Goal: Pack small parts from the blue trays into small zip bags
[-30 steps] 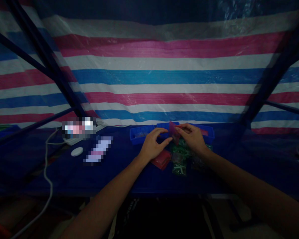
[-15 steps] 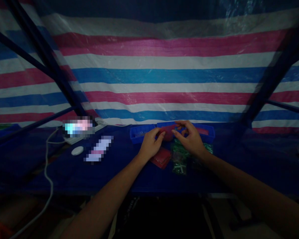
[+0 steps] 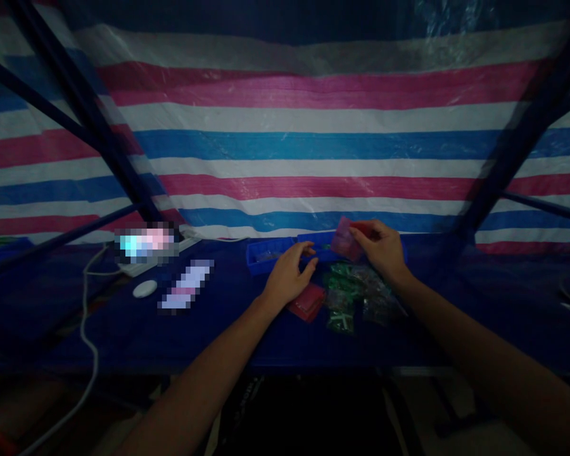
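Observation:
My right hand [image 3: 382, 246] pinches a small translucent pink plastic bag [image 3: 346, 240] by its upper edge, above the blue bins. Whether the bag has anything in it I cannot make out. To the left, my left hand [image 3: 292, 269] has its thumb and fingers apart with nothing between them. Just below that hand lies a stack of red plastic bags [image 3: 308, 302]. Clear bags with green contents [image 3: 341, 301] and duller grey-looking bags [image 3: 375, 297] lie under my right wrist. Behind the hands stand blue bins [image 3: 259, 258], partly hidden.
Left on the blue table [image 3: 204, 335] are a phone-like blurred object [image 3: 187, 285], a round white object [image 3: 145, 289] and a white power strip [image 3: 137, 266] with a cable. Blue metal posts [image 3: 118, 164] frame both sides. A striped plastic sheet [image 3: 313, 145] hangs behind.
The pink bag has left my left hand and moved right and up in my right hand. My left fingers have spread. More of the grey-looking bags now shows.

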Available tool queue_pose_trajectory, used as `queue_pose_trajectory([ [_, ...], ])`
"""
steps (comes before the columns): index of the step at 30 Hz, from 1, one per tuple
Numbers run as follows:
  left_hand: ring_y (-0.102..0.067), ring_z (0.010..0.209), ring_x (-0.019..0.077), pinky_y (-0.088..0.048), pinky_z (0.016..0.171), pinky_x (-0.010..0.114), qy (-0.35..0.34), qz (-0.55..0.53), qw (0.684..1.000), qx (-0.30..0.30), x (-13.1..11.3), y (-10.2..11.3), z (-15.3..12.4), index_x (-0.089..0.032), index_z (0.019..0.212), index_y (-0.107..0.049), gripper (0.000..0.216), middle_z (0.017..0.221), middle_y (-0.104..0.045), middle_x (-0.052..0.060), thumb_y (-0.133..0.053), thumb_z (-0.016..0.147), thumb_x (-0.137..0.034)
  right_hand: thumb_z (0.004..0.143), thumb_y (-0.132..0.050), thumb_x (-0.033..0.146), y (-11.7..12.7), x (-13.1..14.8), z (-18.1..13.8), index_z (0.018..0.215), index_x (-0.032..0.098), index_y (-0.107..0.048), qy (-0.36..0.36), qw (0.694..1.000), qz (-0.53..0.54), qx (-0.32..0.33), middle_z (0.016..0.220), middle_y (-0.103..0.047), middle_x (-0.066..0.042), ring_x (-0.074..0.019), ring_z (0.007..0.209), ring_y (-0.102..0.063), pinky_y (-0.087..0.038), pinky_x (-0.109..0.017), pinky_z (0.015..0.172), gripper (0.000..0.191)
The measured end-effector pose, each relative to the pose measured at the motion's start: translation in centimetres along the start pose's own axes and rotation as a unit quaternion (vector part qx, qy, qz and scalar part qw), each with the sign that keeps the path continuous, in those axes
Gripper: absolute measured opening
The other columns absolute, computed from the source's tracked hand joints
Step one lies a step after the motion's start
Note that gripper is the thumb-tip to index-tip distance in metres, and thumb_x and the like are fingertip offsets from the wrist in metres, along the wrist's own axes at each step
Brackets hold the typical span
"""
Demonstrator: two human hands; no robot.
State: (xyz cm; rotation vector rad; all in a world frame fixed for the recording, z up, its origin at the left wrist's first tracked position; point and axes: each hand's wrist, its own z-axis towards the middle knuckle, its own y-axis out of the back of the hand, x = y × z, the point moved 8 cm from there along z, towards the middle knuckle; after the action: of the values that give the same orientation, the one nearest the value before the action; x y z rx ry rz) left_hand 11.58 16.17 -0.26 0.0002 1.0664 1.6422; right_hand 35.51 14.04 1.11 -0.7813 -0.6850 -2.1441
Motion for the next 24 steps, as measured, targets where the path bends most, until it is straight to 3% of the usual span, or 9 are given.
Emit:
queue_pose_trajectory([
  [4, -0.069, 0.106, 0.0218, -0.054, 0.099, 0.041, -0.023, 0.010, 1.000, 0.015, -0.1, -0.4, 0.0, -0.020, 0.131, -0.057, 0.032, 0.117, -0.071, 0.008, -0.058, 0.100, -0.025, 0.093, -0.065, 0.043, 3.2, 0.1, 1.7, 0.110, 0.023, -0.079, 0.065, 0.987, -0.138, -0.057, 0.091, -0.068, -0.005, -0.0205, 0.081, -0.061, -0.050, -0.035, 0.076, 0.030],
  [7, -0.069, 0.105, 0.0211, -0.053, 0.100, 0.041, -0.027, 0.014, 0.999, 0.023, -0.3, -0.6, -0.1, -0.019, 0.130, -0.058, 0.031, 0.114, -0.071, 0.007, -0.058, 0.100, -0.025, 0.096, -0.060, 0.032, 3.7, -0.1, 2.2, 0.117, 0.023, -0.078, 0.098, 0.968, -0.226, -0.049, 0.095, -0.064, -0.007, -0.0205, 0.083, -0.061, -0.050, -0.034, 0.078, 0.029],
  [10, -0.068, 0.105, 0.0214, -0.054, 0.100, 0.041, -0.023, 0.020, 0.999, 0.032, -0.4, -0.6, -0.1, -0.020, 0.128, -0.059, 0.028, 0.112, -0.071, 0.007, -0.057, 0.101, -0.026, 0.098, -0.057, 0.032, 2.3, -1.8, 2.0, 0.118, 0.021, -0.078, 0.080, 0.942, -0.323, 0.029, 0.104, -0.065, -0.011, -0.0222, 0.086, -0.063, -0.050, -0.034, 0.079, 0.031],
  [13, -0.068, 0.104, 0.0215, -0.054, 0.099, 0.042, -0.022, 0.024, 0.999, 0.042, -0.4, -0.8, -0.2, -0.020, 0.127, -0.060, 0.027, 0.110, -0.072, 0.006, -0.056, 0.101, -0.027, 0.099, -0.054, 0.047, 0.0, -4.2, 1.1, 0.105, 0.020, -0.080, 0.022, 0.904, -0.401, 0.145, 0.103, -0.068, -0.014, -0.0249, 0.087, -0.066, -0.050, -0.035, 0.079, 0.039],
  [15, -0.068, 0.103, 0.0211, -0.053, 0.099, 0.041, -0.024, 0.026, 0.998, 0.048, -0.5, -0.9, -0.2, -0.020, 0.127, -0.060, 0.027, 0.109, -0.072, 0.006, -0.056, 0.101, -0.027, 0.100, -0.048, 0.059, -0.9, -5.1, 0.5, 0.099, 0.019, -0.080, -0.011, 0.887, -0.422, 0.186, 0.100, -0.070, -0.016, -0.0266, 0.088, -0.068, -0.051, -0.035, 0.078, 0.051],
  [19, -0.069, 0.103, 0.0211, -0.053, 0.098, 0.040, -0.023, 0.031, 0.997, 0.064, -0.6, -1.1, -0.2, -0.019, 0.126, -0.061, 0.026, 0.108, -0.073, 0.006, -0.055, 0.101, -0.027, 0.101, -0.033, 0.068, -1.7, -4.5, 0.1, 0.107, 0.019, -0.076, -0.013, 0.892, -0.406, 0.200, 0.099, -0.073, -0.016, -0.0283, 0.093, -0.070, -0.051, -0.037, 0.084, 0.065],
  [24, -0.070, 0.102, 0.0212, -0.054, 0.097, 0.041, -0.017, 0.039, 0.997, 0.065, -0.5, -1.1, -0.2, -0.019, 0.125, -0.062, 0.027, 0.109, -0.074, 0.007, -0.055, 0.102, -0.030, 0.103, -0.030, 0.064, -1.9, -3.0, 0.2, 0.116, 0.017, -0.073, 0.044, 0.892, -0.398, 0.208, 0.110, -0.073, -0.017, -0.0301, 0.107, -0.067, -0.047, -0.041, 0.100, 0.065],
])
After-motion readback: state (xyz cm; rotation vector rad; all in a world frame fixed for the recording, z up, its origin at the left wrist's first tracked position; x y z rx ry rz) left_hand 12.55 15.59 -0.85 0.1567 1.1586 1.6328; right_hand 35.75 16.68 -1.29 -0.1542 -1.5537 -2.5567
